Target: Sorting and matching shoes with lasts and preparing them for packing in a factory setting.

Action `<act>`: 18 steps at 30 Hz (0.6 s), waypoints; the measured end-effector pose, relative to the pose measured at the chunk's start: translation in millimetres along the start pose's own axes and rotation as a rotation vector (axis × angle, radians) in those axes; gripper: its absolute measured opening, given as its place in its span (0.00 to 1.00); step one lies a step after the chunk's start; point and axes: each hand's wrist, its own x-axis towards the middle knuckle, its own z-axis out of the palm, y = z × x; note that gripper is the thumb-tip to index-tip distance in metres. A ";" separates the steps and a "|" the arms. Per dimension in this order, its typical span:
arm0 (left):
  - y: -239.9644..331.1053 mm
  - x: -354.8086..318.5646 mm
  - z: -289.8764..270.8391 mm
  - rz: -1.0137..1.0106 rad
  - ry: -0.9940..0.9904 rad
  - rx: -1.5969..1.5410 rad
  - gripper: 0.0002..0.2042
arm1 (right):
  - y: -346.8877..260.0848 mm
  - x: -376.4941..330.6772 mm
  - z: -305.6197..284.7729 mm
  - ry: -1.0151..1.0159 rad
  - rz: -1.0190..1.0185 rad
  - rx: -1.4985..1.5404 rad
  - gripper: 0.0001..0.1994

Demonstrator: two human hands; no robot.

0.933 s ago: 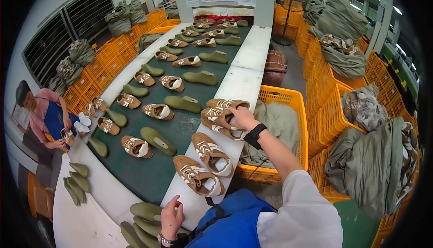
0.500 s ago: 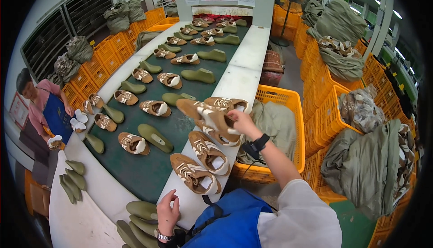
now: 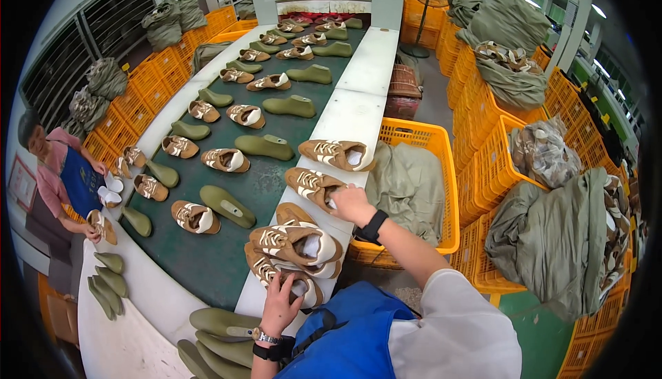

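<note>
Brown-and-white lace-up shoes lie along the white ledge beside a green conveyor belt [image 3: 227,258]. My right hand [image 3: 350,204] has its fingers in the opening of a brown shoe [image 3: 310,182], closed round the heel. Beyond it lies another brown shoe [image 3: 332,153] that I do not touch. Nearer me, a brown shoe [image 3: 286,243] rests on top of others. My left hand [image 3: 277,308] grips the nearest shoe [image 3: 261,266] at its opening, fingertips partly inside. Several green shoe lasts [image 3: 224,324] lie beside my left wrist.
Rows of brown shoes and green lasts [image 3: 227,206] cover the belt. A yellow crate [image 3: 452,220] with grey-green cloth stands right of the ledge; more stacked yellow crates [image 3: 476,193] rise beyond it. At the left, a person in a blue apron [image 3: 84,179] handles shoes.
My right hand has lowered from holding a shoe in the air to a shoe on the ledge. My left hand, empty before, has moved up onto the nearest shoe. Shoes on the ledge are rearranged.
</note>
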 end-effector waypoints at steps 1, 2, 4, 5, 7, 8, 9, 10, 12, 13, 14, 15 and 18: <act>2.7 0.9 -1.8 -0.006 -0.002 -0.027 0.29 | 17.4 2.4 23.5 0.004 0.012 0.001 0.13; 5.9 2.0 -6.0 0.004 -0.011 -0.024 0.29 | 36.2 7.0 59.8 0.001 -0.010 -0.116 0.12; 7.4 -0.7 -16.2 -0.028 0.055 -0.097 0.24 | 41.8 9.8 70.5 -0.030 -0.049 -0.157 0.10; 3.1 -0.4 -19.5 -0.032 0.062 -0.095 0.24 | 34.8 8.7 53.9 -0.027 -0.057 -0.158 0.10; -6.2 -5.0 -24.3 -0.030 0.242 -0.039 0.20 | 18.1 -1.9 21.7 0.152 -0.111 0.043 0.12; 0.3 -1.4 -33.1 -0.046 0.296 -0.067 0.19 | 10.1 -6.5 10.2 0.299 -0.170 0.104 0.12; 3.5 2.7 -40.0 -0.062 0.307 -0.064 0.19 | -4.1 -12.1 -7.0 0.296 -0.188 0.109 0.12; 6.5 7.5 -47.1 -0.085 0.371 -0.176 0.20 | -20.5 -20.4 -29.0 0.396 -0.270 0.120 0.13; 23.6 21.9 -65.5 -0.090 0.529 -0.306 0.25 | -52.9 -36.8 -61.0 0.549 -0.419 0.180 0.14; 42.8 31.8 -73.4 -0.069 0.617 -0.327 0.27 | -68.1 -47.5 -70.6 0.600 -0.481 0.224 0.14; 58.8 38.8 -82.2 -0.067 0.627 -0.226 0.29 | -82.2 -58.3 -74.1 0.586 -0.543 0.243 0.14; 69.6 43.2 -89.7 -0.066 0.641 -0.124 0.31 | -97.8 -68.1 -73.7 0.542 -0.622 0.260 0.12; 52.4 40.5 -87.4 -0.058 0.722 0.034 0.25 | -128.6 -87.6 -66.2 0.459 -0.806 0.292 0.13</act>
